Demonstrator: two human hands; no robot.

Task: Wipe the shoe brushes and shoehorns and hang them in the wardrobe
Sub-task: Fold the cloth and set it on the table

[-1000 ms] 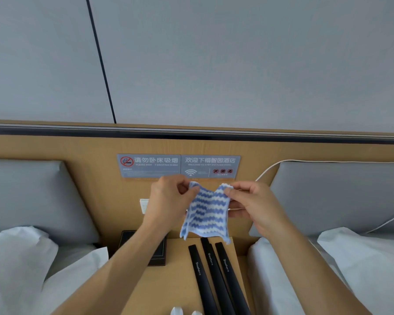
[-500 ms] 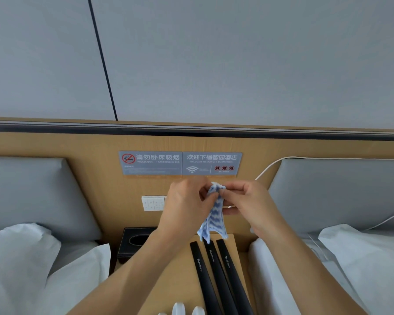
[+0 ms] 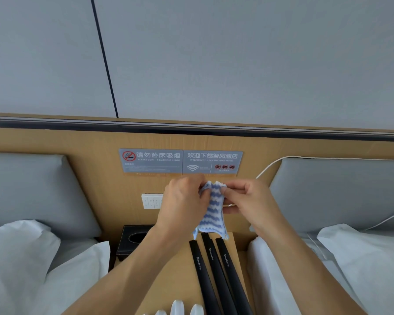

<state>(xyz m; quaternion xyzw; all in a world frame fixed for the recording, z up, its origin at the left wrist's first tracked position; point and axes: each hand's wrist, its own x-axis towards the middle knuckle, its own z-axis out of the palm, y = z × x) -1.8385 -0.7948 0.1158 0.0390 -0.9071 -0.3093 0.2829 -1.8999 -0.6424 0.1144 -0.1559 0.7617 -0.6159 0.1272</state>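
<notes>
Both sets of fingertips [image 3: 224, 191] are pinched together on the top edge of a small blue-and-white wavy-striped cloth [image 3: 210, 211], held up at chest height in front of a wooden headboard panel [image 3: 96, 169]. The left hand [image 3: 183, 205] grips the cloth's left side and the right hand [image 3: 250, 201] its right, the two hands nearly touching. A second ago the cloth was stretched open between hands held apart; it has since been gathered into a narrow folded strip hanging down, which suggests the person is readying it as a wiping pad and has not yet begun wiping. Directly below the cloth, three long black shoehorns [image 3: 214, 269] lie side by side on a light wooden bedside table [image 3: 175, 273], each printed with the word "Shoehorn"; none is touched by either hand. At the bottom edge of the view, a few white rounded shapes [image 3: 177, 306] poke into the picture; what they are cannot be told. A black tissue box [image 3: 132, 239] sits at the table's back left corner. Behind the hands are a grey no-smoking and Wi-Fi sign [image 3: 180, 161] and a white switch plate [image 3: 151, 201]. White bedding and grey padded headboards flank the table. No wardrobe is in view, and nothing blocks the reach down to the shoehorns.
</notes>
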